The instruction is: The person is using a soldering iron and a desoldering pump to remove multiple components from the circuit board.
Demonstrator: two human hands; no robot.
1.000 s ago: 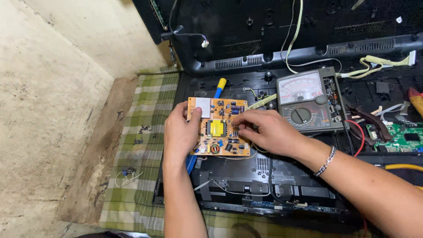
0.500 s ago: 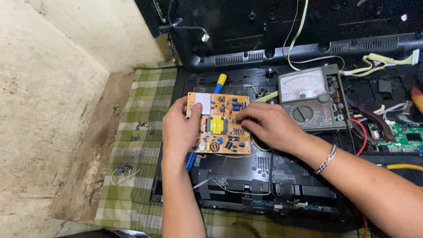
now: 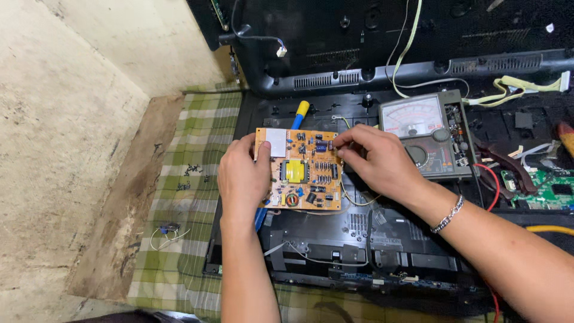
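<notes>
An orange circuit board (image 3: 302,170) with a yellow transformer, a white heat sink and small components lies flat over a black plastic chassis (image 3: 359,251). My left hand (image 3: 242,179) grips the board's left edge, thumb on top. My right hand (image 3: 376,161) rests at the board's right edge, with fingertips pinched on a small part or wire near its upper right corner. A silver bracelet sits on my right wrist. A blue and yellow screwdriver (image 3: 297,113) lies under the board, its handle sticking out beyond the top edge.
An analog multimeter (image 3: 427,134) with a white dial lies right of the board. A green circuit board (image 3: 550,188) and red and white wires sit at far right. A green checked cloth (image 3: 185,197) holds several small screws. A black back cover (image 3: 382,42) stands behind.
My right hand's fingers have shifted up along the board's right edge toward its upper corner. The left hand keeps hold of the left edge, and the board stays in place.
</notes>
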